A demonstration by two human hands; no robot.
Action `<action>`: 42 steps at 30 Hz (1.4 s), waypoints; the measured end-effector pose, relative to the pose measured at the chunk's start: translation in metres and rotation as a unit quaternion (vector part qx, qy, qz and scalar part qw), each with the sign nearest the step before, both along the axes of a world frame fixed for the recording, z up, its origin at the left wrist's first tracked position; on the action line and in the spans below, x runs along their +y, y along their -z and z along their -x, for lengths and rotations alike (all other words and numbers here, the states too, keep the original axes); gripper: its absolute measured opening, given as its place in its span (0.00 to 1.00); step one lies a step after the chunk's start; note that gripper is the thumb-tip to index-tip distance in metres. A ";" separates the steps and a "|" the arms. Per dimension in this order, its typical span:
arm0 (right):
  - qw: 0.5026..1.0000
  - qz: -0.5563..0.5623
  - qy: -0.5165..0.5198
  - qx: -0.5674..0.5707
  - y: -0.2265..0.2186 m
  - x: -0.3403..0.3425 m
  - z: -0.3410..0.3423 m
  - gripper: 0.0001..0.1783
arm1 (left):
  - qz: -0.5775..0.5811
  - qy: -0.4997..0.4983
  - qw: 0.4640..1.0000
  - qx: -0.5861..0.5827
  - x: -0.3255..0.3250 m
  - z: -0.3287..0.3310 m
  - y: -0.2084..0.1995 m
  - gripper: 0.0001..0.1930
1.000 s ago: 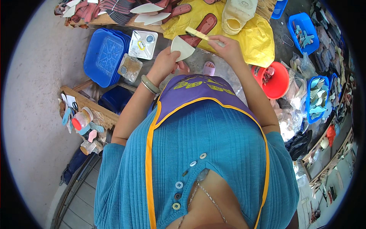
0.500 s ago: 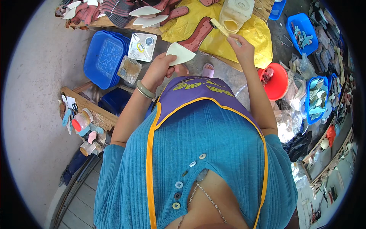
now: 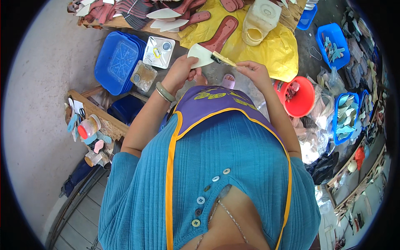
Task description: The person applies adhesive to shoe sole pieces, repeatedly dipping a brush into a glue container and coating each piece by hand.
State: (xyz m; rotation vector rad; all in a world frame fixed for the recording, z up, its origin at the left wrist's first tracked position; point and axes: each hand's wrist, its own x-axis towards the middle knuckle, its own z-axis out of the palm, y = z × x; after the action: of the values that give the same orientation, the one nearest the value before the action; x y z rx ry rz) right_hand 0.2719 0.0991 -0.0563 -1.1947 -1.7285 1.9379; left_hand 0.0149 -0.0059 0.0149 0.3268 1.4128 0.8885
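My left hand [image 3: 181,73] grips a shoe insole [image 3: 220,35] by the edge of its wide whitish end, thumb on top. The insole's narrower reddish part points away from me, over the yellow sheet [image 3: 271,52] on the bench. In my right hand [image 3: 255,73] is a brush [image 3: 225,59], its pale handle pinched between thumb and fingers. The brush's dark tip meets the right edge of the whitish part. Just beyond, a cut-open translucent plastic jug [image 3: 263,18] lies on the yellow sheet, its mouth towards me.
More reddish and whitish insoles [image 3: 175,21] are piled at the back left of the bench. Stacked blue basins [image 3: 116,62] and a white scale [image 3: 158,52] stand left. A red bucket [image 3: 301,98] and blue bins [image 3: 333,43] of shoe pieces sit on the right.
My right hand has brought the brush from the jug's mouth down and left onto the insole's whitish end. My left hand keeps its grip on the insole.
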 end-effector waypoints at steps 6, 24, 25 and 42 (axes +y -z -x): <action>0.989 -0.129 0.054 -0.048 0.004 0.027 -0.001 0.12 | 0.001 0.009 1.000 -0.007 -0.007 0.004 -0.004 0.09; 0.953 -0.190 0.200 -0.127 0.004 0.066 -0.015 0.15 | -0.101 -0.117 0.985 0.078 0.069 0.024 0.037 0.10; 0.952 -0.194 0.201 -0.125 0.005 0.061 -0.018 0.15 | -0.106 -0.118 0.984 0.078 0.083 0.021 0.035 0.10; 0.952 -0.124 0.266 -0.085 -0.003 0.030 -0.040 0.13 | -0.188 -0.315 0.930 0.024 0.157 0.058 -0.002 0.14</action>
State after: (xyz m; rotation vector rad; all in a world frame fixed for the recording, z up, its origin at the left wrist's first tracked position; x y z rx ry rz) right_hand 0.3117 0.1291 -0.0534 -1.5636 -1.4630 1.2983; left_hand -0.0427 0.1512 0.0166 0.1758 1.4069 1.6994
